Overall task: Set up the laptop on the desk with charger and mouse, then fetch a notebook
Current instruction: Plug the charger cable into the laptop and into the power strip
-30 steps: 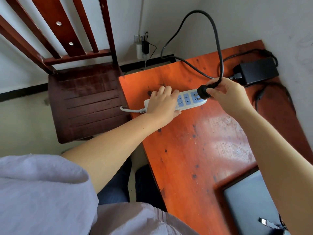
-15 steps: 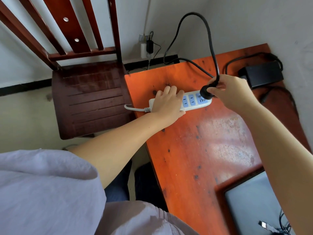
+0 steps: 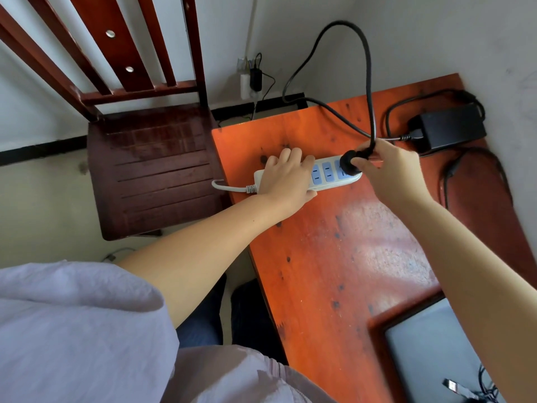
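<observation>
A white power strip with blue sockets lies across the far part of the orange desk. My left hand presses flat on its left end. My right hand grips the charger's round black plug, which sits on the strip's rightmost socket. The plug's black cable loops high above the desk. The black charger brick rests at the far right by the wall. A closed grey laptop lies at the near right, partly behind my right forearm.
A dark wooden chair stands left of the desk. A wall outlet with an adapter is low on the far wall. A small USB connector and thin cables lie on the laptop's near corner. The wall runs along the desk's right side.
The view has shifted slightly. My right hand has brought the plug down a little onto the strip's right end. My left hand stays on the strip.
</observation>
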Demonstrator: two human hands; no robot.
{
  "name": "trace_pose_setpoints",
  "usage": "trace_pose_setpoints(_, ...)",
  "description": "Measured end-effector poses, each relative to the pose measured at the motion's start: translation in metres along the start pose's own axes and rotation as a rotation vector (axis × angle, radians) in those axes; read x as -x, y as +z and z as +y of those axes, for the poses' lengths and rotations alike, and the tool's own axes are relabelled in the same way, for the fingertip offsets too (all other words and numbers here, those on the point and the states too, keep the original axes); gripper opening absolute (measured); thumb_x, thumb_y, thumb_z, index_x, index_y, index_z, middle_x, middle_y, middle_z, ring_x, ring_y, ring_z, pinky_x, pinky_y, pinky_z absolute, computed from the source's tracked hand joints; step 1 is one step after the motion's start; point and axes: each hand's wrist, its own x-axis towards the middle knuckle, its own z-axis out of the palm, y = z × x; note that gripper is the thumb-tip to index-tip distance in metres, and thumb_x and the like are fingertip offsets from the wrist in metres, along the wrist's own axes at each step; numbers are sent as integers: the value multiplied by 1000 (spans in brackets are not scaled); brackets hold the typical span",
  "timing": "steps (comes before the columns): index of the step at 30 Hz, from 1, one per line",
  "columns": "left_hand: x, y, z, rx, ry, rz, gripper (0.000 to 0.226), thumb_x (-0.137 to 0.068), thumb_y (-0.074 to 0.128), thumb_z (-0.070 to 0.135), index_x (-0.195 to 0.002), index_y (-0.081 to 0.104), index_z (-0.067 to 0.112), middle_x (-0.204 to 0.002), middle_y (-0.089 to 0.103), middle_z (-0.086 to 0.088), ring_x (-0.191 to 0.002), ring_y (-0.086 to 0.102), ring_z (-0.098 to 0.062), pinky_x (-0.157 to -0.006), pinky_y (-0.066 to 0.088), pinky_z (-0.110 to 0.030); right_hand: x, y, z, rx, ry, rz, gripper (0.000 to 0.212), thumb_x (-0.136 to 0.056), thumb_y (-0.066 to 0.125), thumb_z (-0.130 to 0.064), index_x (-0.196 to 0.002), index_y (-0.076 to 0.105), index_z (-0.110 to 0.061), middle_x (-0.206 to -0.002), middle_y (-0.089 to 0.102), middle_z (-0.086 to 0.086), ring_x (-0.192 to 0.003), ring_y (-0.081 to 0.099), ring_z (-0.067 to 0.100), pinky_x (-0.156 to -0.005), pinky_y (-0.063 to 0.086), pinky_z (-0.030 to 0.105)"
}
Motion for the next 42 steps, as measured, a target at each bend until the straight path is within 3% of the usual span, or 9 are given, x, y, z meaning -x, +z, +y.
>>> trace_pose_setpoints(7, 0, 0, 0, -34, -4, -11, 65, -85, 57, 47, -137, 36, 15, -126, 47, -9, -117, 42, -27, -93, 36, -38, -17, -1, -1, 70, 11, -36, 15, -84, 62, -20, -96, 64, -11, -94, 69, 6, -85, 59, 17, -73, 43, 24)
trace_pose_setpoints(11, 0, 0, -1, -21, -8, -8, 64, -85, 58, 46, -136, 37, 15, -126, 47, -9, -117, 42, -27, -93, 36, -39, -8, 4, 1, 10, 2, 21, 9, -85, 61, -17, -91, 63, -11, -88, 64, -1, -80, 56, 12, -66, 39, 4)
trace_pose_setpoints(14, 1, 2, -1, -12, -5, -6, 64, -84, 58, 45, -137, 37, 15, -126, 47, -9, -117, 42, -27, -93, 35, -39, 5, 9, 6, -31, 12, 39, 14, -86, 60, -16, -98, 63, -8, -94, 67, 3, -82, 61, 17, -72, 51, 22)
trace_pose_setpoints(19, 0, 1, -2, -9, -1, 0, 65, -84, 58, 45, -137, 37, 14, -125, 47, -9, -117, 42, -27, -93, 36, -39, -2, 6, 5, -63, 24, 57, 11, -85, 61, -16, -93, 63, -10, -88, 65, -2, -82, 57, 11, -64, 37, 2)
trace_pose_setpoints(23, 2, 1, -1, -23, 1, 0, 64, -85, 57, 46, -136, 37, 15, -125, 47, -9, -117, 42, -27, -92, 36, -38, 7, 13, 4, 13, 11, 44, 15, -88, 58, -16, -96, 60, -4, -91, 68, 13, -82, 63, 29, -70, 55, 39)
trace_pose_setpoints(27, 1, 1, -1, -26, 3, -4, 64, -84, 57, 47, -136, 37, 15, -126, 47, -9, -117, 42, -27, -92, 36, -38, 1, 7, 7, -22, 28, 41, 14, -87, 59, -17, -98, 62, -9, -97, 69, 8, -88, 62, 21, -71, 46, 27)
trace_pose_setpoints(32, 1, 3, -1, -32, 7, -3, 64, -84, 57, 45, -137, 37, 14, -126, 47, -9, -117, 42, -27, -93, 36, -39, 7, 11, 4, 58, -9, 31, 17, -88, 57, -17, -96, 59, -2, -89, 68, 17, -80, 62, 32, -72, 53, 44)
trace_pose_setpoints(39, 0, 1, -2, -12, 4, -12, 65, -85, 57, 45, -138, 35, 15, -126, 46, -8, -118, 41, -27, -94, 35, -38, -2, 5, 4, -37, 37, 27, 13, -86, 60, -17, -95, 63, -9, -89, 65, 1, -81, 58, 15, -64, 41, 6)
trace_pose_setpoints(42, 1, 2, -3, -2, 11, -10, 65, -84, 58, 45, -138, 36, 14, -125, 47, -8, -117, 41, -26, -93, 34, -38, 15, 10, 10, -111, 65, 67, 14, -88, 59, -16, -101, 63, -11, -91, 61, -6, -83, 57, 11, -57, 38, 0)
